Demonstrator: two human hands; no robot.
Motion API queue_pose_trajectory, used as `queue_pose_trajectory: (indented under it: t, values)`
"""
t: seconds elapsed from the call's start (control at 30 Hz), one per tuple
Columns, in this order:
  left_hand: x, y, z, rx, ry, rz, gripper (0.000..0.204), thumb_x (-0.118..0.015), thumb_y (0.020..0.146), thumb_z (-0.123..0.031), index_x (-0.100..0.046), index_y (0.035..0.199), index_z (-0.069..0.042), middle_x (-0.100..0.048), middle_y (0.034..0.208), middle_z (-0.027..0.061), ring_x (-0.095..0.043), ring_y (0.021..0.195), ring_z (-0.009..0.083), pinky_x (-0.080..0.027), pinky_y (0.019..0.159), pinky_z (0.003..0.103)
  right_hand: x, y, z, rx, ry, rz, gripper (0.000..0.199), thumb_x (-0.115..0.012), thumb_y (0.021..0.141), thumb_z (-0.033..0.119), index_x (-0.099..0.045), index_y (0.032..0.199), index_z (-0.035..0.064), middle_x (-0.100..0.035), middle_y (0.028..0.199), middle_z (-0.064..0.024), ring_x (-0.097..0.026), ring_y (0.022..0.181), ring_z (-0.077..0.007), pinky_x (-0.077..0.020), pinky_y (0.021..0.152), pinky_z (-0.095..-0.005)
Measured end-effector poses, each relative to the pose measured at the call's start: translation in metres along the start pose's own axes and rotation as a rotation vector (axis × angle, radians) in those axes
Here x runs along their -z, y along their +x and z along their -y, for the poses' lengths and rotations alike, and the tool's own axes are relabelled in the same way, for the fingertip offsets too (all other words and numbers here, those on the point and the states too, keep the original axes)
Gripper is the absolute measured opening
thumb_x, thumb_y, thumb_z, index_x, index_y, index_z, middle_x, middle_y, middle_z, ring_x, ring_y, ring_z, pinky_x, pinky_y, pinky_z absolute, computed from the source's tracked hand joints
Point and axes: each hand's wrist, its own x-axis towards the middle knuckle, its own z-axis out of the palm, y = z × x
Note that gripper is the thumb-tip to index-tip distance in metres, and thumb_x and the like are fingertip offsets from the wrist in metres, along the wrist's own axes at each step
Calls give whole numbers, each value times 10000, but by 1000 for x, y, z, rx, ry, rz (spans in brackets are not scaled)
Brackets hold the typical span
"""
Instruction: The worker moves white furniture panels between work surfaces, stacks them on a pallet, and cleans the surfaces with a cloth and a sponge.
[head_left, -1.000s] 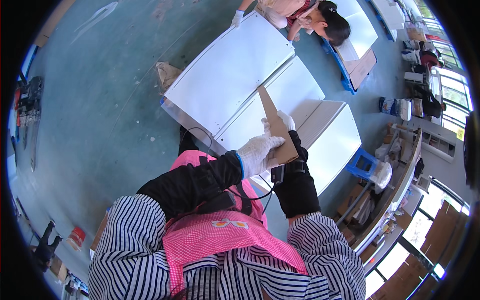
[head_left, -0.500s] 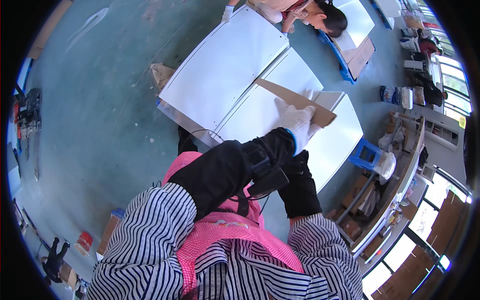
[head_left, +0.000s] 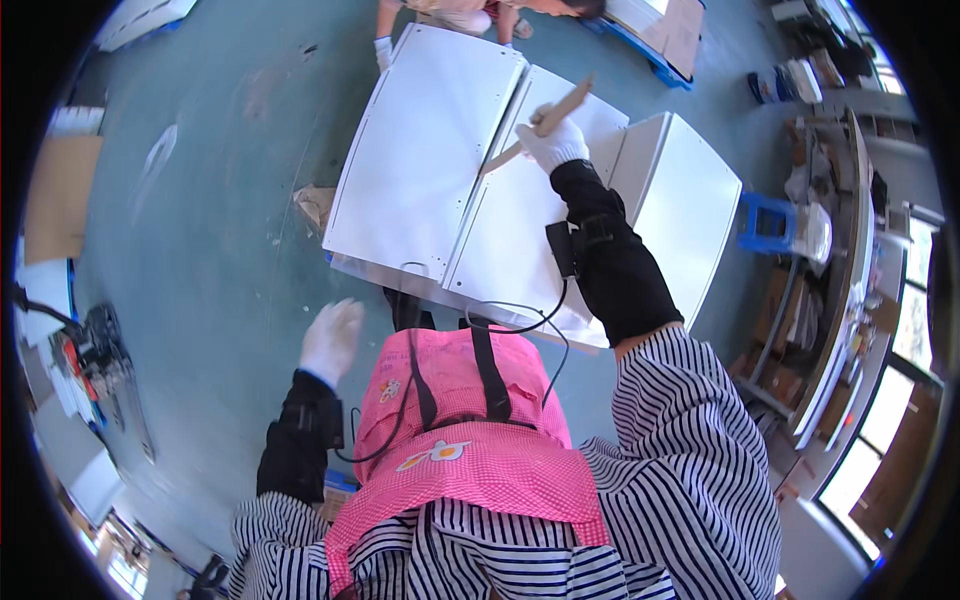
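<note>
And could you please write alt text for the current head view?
The person's gloved right hand holds a brown cardboard piece over large white panels; the open left hand is apart from them. A co-worker is at their far side.

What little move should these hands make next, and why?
Perhaps bring the left hand over to steady the card. Only the right hand holds it, above the white panels, while the left one looks empty, out to the side.
</note>
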Motion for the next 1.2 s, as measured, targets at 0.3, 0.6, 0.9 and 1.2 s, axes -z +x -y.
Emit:
queue_pose_trajectory:
  t: [0.3, 0.6, 0.9, 1.2]
  values:
    - [-7, -96, 80, 1145, -1658, -736, 464, -413, 974, -264, -370, 1305, 58, -491, 1282, 173, -507, 1189, 267, -451, 1001, 373, 5, -8, 14, -147, 23, -7, 454, -741, 666, 366, -567, 970, 77, -650, 871, -141, -640, 855, -297, -495, 785, -370]
    - [-57, -91, 69, 907, -1741, -101, 450, -462, 939, -350, -441, 1282, -59, -539, 1228, 124, -562, 1061, 273, -470, 896, 401, -5, -6, 0, -46, 29, 25, 403, -737, 725, 223, -487, 978, 33, -624, 708, -97, -647, 603, -170, -520, 570, -274]
    - [-46, -110, 59, 957, -1551, -124, 397, -407, 956, -309, -424, 1257, -51, -540, 1177, 165, -556, 1044, 325, -477, 864, 453, 12, -4, 14, -124, 14, 97, 377, -743, 709, 199, -485, 940, 50, -615, 720, -91, -647, 623, -168, -522, 574, -275]
    - [-62, -139, 89, 601, -1648, 34, 373, -354, 957, -250, -392, 1273, -55, -498, 1244, 211, -519, 1125, 381, -442, 929, 502, -12, 6, 24, -18, 108, 95, 258, -701, 735, 123, -471, 833, 58, -607, 695, -90, -636, 576, -169, -503, 502, -269]
